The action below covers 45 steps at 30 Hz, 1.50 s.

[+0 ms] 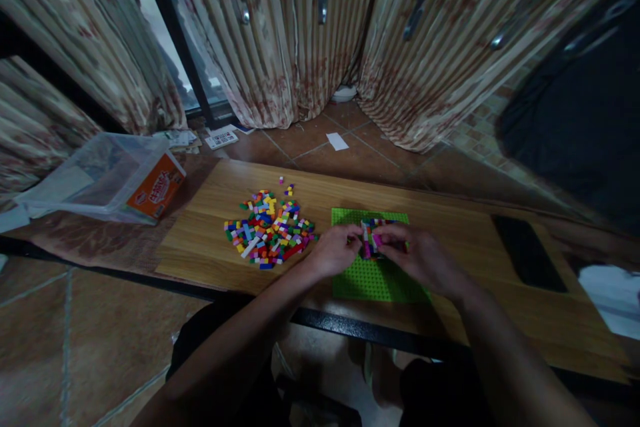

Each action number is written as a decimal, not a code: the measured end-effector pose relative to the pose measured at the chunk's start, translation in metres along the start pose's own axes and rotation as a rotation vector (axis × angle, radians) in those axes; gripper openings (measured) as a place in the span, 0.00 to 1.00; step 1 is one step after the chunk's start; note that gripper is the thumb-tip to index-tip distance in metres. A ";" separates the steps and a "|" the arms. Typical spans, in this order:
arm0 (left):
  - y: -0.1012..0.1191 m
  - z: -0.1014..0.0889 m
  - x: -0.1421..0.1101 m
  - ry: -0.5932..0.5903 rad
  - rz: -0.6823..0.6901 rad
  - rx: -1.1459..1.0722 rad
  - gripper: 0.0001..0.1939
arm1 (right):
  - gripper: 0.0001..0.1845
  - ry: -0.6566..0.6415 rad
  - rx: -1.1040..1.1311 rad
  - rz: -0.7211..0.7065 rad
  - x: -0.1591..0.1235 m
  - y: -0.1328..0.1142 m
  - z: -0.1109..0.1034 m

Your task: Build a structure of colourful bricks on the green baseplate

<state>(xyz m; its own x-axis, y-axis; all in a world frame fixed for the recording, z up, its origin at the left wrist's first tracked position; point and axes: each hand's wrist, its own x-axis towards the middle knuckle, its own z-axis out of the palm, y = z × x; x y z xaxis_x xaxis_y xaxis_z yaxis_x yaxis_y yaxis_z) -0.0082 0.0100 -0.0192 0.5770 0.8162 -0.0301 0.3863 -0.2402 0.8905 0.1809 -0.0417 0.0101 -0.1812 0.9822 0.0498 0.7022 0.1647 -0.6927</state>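
A green studded baseplate [376, 282] lies on the wooden board, and a low structure of multicoloured toy bricks [369, 227] stands on its upper part. My right hand [423, 257] reaches over it from the right, thumb and fingertips closed on a magenta brick [377, 240] at the structure. On the other side, my left hand [336, 251] is closed with its fingertips at the structure's left edge; whatever they grip is hidden. Part of the structure is covered by my fingers. Left of my left hand spreads a loose pile of mixed bricks [270, 227].
A clear plastic bin [113, 177] with an orange label sits left of the wooden board [200, 233]. A dark phone-like slab [529, 253] lies on the board's right part. White paper [613, 297] is at the far right. Curtains [295, 47] hang behind.
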 end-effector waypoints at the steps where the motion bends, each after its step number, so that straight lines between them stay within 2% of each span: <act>1: 0.000 0.000 -0.001 -0.001 0.002 0.003 0.14 | 0.11 -0.030 -0.025 -0.013 -0.002 0.000 0.000; 10: 0.006 -0.002 -0.004 -0.016 0.017 0.019 0.12 | 0.13 -0.053 -0.168 -0.167 -0.003 -0.005 0.005; 17: 0.007 0.002 -0.010 -0.020 0.037 0.032 0.09 | 0.17 0.019 -0.182 -0.189 -0.001 -0.003 0.011; 23: 0.002 0.009 -0.011 0.011 0.091 0.020 0.07 | 0.16 0.032 -0.218 -0.082 -0.001 -0.005 0.012; 30: -0.003 0.013 -0.011 0.044 0.203 0.331 0.12 | 0.14 0.058 -0.151 -0.009 -0.001 -0.003 0.010; 37: 0.001 0.015 -0.013 0.049 0.167 0.523 0.15 | 0.11 0.091 -0.079 0.168 -0.002 0.007 -0.001; 41: 0.006 0.019 -0.016 0.066 0.127 0.581 0.15 | 0.05 0.050 -0.137 0.216 -0.001 0.003 -0.001; 45: 0.011 0.025 -0.020 0.100 0.122 0.682 0.15 | 0.06 0.034 -0.152 0.298 0.001 -0.003 0.002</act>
<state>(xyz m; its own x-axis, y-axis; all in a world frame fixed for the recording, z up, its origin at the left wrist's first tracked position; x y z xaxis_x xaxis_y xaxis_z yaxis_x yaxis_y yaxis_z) 0.0022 -0.0220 -0.0205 0.5887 0.7990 0.1226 0.7075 -0.5826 0.4000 0.1772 -0.0410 0.0109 0.0686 0.9913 -0.1127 0.8157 -0.1207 -0.5657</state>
